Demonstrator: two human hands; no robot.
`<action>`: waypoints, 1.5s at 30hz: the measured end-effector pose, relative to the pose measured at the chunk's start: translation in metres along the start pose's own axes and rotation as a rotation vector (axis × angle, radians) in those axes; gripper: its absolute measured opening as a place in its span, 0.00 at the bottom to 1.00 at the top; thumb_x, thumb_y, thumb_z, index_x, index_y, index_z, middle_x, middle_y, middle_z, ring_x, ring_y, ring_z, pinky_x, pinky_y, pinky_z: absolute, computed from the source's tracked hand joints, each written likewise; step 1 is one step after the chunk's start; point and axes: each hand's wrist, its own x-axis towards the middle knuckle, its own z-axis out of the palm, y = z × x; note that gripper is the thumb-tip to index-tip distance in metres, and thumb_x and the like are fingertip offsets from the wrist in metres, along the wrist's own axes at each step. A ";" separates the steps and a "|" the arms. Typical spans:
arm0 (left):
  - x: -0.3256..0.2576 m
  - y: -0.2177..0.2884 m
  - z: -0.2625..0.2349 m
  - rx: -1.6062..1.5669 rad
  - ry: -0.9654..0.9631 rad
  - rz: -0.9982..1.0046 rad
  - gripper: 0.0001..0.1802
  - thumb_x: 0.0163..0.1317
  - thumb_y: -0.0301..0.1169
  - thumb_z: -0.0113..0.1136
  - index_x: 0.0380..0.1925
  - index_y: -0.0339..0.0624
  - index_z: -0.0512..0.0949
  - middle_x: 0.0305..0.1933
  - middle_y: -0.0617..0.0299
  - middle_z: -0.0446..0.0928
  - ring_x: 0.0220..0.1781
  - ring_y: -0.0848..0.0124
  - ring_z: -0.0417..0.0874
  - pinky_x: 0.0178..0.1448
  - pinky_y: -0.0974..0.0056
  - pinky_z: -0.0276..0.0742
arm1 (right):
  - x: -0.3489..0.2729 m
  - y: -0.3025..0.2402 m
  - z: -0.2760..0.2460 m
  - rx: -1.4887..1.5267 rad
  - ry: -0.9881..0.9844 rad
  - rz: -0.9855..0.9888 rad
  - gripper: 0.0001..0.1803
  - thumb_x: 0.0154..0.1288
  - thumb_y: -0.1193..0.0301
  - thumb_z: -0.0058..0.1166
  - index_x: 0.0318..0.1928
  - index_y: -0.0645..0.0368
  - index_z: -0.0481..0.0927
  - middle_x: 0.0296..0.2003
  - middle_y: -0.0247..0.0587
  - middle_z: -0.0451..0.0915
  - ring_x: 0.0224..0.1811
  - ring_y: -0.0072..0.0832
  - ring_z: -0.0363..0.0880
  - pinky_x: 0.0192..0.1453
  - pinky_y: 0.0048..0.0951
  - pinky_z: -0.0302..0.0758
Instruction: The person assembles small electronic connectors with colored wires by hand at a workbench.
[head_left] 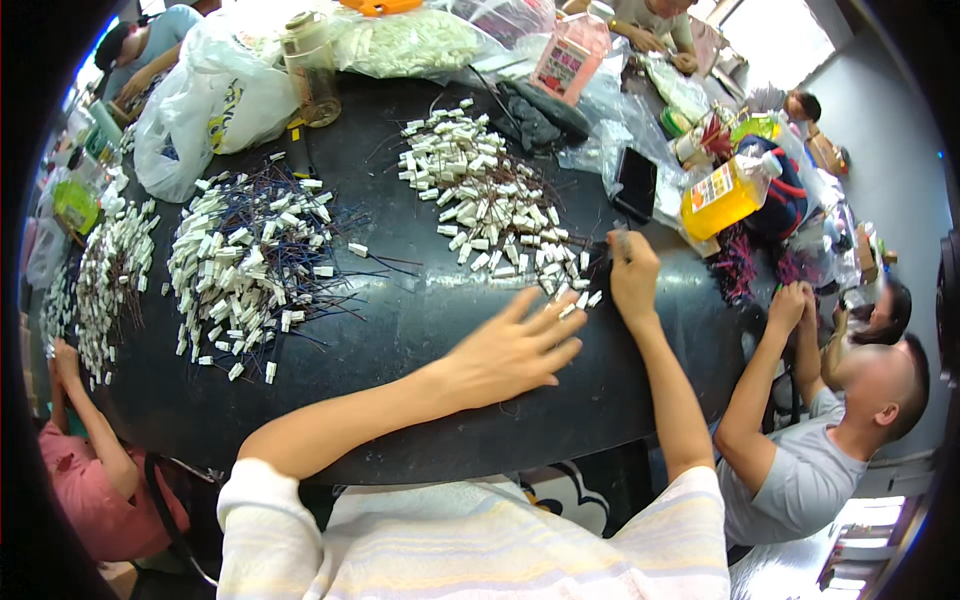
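Observation:
My left hand (515,345) lies flat on the black table (420,330), fingers spread, its fingertips touching a few loose white connector pieces at the near edge of a pile. That pile of small white connectors with dark wires (490,205) spreads across the table's middle right. My right hand (632,275) is closed at the pile's right edge; something small and dark shows at its fingertips, too small to tell. A second, larger heap of white connectors on blue and dark wires (255,260) lies to the left, apart from both hands.
A black phone (635,183), a yellow bottle (725,195), plastic bags (215,100) and a jar (310,70) crowd the far side. Other people sit around: one in grey at the right (800,470), one in pink at the lower left (95,480), others at the back.

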 end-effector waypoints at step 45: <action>-0.070 -0.016 -0.041 -1.240 0.488 -1.180 0.09 0.56 0.21 0.59 0.38 0.30 0.76 0.33 0.60 0.78 0.32 0.80 0.75 0.36 0.77 0.70 | -0.036 -0.127 0.015 1.060 -0.782 0.541 0.04 0.56 0.79 0.53 0.31 0.63 0.72 0.15 0.33 0.74 0.17 0.15 0.71 0.23 0.17 0.65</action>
